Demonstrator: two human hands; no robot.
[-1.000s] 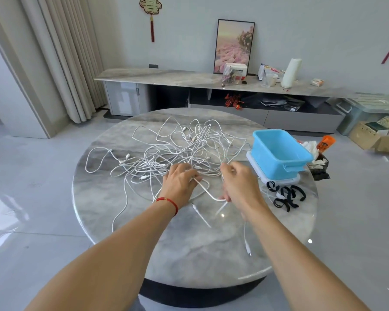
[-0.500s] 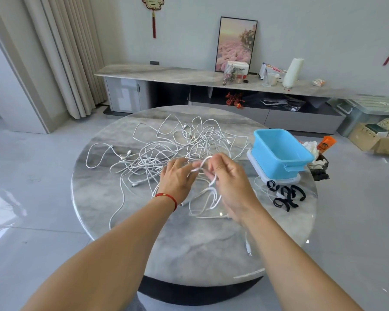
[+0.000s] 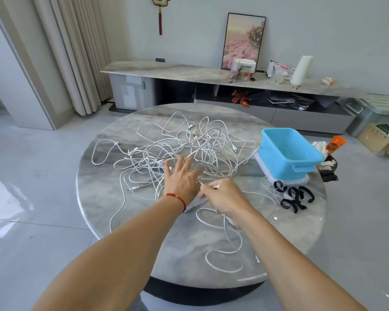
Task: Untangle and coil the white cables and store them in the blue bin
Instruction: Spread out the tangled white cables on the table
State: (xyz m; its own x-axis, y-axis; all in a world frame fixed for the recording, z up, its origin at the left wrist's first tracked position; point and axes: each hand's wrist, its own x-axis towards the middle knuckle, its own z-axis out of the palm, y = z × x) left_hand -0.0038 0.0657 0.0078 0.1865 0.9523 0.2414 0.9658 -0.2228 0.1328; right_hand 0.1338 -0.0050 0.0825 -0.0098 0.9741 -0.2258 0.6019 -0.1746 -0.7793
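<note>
Your left hand (image 3: 182,176) is spread flat with straight fingers, resting on the near edge of the white cable tangle (image 3: 184,149) in the middle of the round marble table (image 3: 103,198). Your right hand (image 3: 225,196) is curled, pinching what looks like a cable plug (image 3: 216,186), though it's too small to be sure. One loose cable (image 3: 222,250) trails toward you from that hand. The blue bin (image 3: 290,151) sits right of the tangle, with black straps (image 3: 294,196) just in front of it.

bright daylight, window glare on the glossy floor (image 3: 7,198), wide-angle bending at edges, slightly soft.
</note>
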